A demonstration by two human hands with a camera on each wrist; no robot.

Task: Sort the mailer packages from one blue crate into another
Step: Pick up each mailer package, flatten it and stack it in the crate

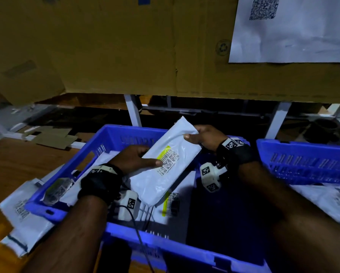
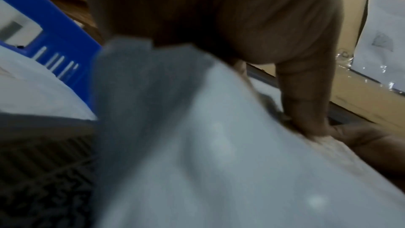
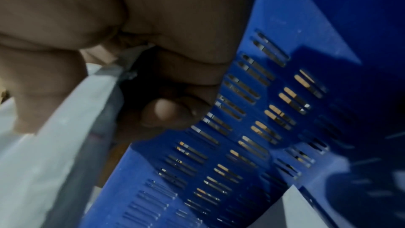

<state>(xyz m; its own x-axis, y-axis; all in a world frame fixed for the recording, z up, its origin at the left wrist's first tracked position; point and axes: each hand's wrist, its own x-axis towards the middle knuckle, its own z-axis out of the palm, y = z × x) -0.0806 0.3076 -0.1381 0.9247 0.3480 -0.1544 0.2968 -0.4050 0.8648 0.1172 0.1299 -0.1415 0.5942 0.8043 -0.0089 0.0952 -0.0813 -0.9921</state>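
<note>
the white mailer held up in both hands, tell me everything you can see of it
The white mailer is a flat, glossy plastic pouch, slightly wrinkled, with a printed label bearing a yellow strip, a barcode and square codes. It is held tilted above the near blue crate, its far end raised. The left hand grips its left edge, thumb lying beside the label; the right hand pinches its upper right corner. Other mailers lie below it in the crate. What it contains cannot be told.
</note>
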